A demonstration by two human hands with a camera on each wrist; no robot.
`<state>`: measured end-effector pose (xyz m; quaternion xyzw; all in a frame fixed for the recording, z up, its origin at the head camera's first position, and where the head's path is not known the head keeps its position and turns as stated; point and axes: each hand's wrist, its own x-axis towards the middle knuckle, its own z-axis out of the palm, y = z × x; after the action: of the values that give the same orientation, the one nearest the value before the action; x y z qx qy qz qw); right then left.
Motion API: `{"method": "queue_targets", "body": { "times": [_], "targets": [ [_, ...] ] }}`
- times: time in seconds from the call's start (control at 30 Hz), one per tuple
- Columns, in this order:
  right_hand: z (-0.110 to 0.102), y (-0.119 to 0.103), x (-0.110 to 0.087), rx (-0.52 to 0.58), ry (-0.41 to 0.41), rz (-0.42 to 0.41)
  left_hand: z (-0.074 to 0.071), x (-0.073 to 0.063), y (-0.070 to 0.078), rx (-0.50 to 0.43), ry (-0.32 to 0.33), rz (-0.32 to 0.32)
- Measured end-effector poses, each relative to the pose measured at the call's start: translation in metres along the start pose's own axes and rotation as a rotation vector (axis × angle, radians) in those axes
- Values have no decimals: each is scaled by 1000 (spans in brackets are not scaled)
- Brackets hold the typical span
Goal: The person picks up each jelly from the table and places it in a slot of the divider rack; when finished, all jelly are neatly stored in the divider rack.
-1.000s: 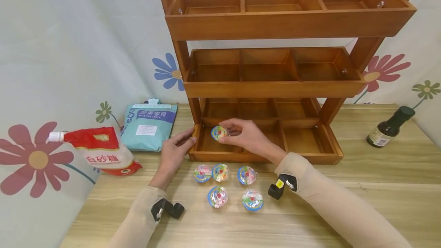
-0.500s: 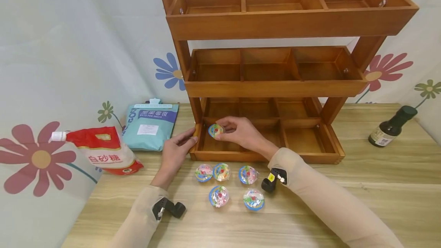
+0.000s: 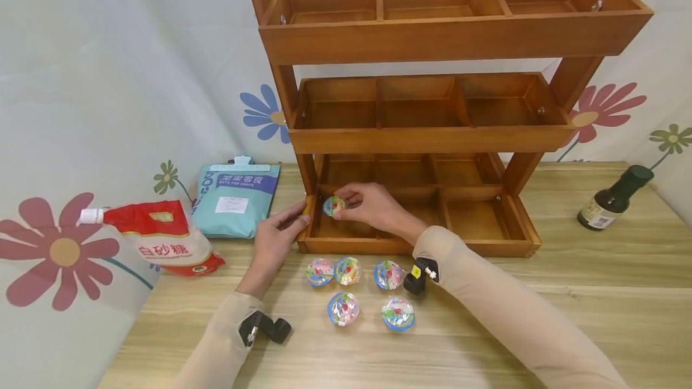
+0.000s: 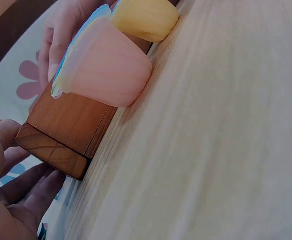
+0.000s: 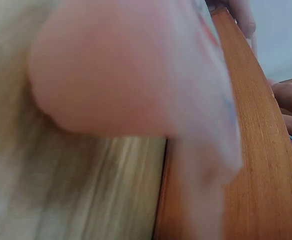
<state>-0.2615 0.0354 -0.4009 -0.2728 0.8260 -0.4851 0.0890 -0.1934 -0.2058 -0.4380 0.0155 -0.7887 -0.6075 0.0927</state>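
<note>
Head view. Right hand (image 3: 370, 206), mid-frame, pinches the held cup (image 3: 333, 206) between thumb and fingers, over the front left bin (image 3: 346, 232) of the lowest tier of the rack (image 3: 432, 138). Cannot tell if the cup touches wood. Left hand (image 3: 274, 238), left of centre, thumb and fingers parted, tips at the rack's lower left corner; seems to be steadying it. More cups (image 3: 347, 270) on the table (image 3: 459, 341), lower centre: five, none in the visible bins. Judgement: early on, first cup being placed; next move calls for settling it on the bin floor, then easing the pinch.

Writing: pouch (image 3: 167, 239), left, reads 白砂糖; bag (image 3: 235, 200), left of centre, reads NUTS FOR SNACK. Cup lids and the label on the bottle (image 3: 611, 200), far right, too small to read.

Left wrist view. Thumb and bent fingers either side of the rack corner, lower left. Pink cup (image 4: 106, 65) and yellow cup (image 4: 148, 17), top centre; no lettering legible.

Right wrist view. Blurred pink cup fills upper left. Fingers at right edge, a sliver of lid beside them; grip detail cut off.
</note>
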Motion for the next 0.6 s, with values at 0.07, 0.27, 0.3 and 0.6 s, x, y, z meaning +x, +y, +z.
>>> {"method": "queue_targets", "body": {
  "times": [0.07, 0.27, 0.3, 0.6],
  "targets": [
    [1, -1, 3, -6, -9, -4, 0, 0, 0, -4, -1, 2],
    [4, -1, 9, -30, -33, 0, 0, -2, 2, -12, -9, 5],
    [4, -1, 10, -37, -36, 1, 0, -2, 2, -13, -10, 4],
    [5, 0, 16, -111, -43, -4, 0, 0, 0, -10, 1, 4]
  ]
}}
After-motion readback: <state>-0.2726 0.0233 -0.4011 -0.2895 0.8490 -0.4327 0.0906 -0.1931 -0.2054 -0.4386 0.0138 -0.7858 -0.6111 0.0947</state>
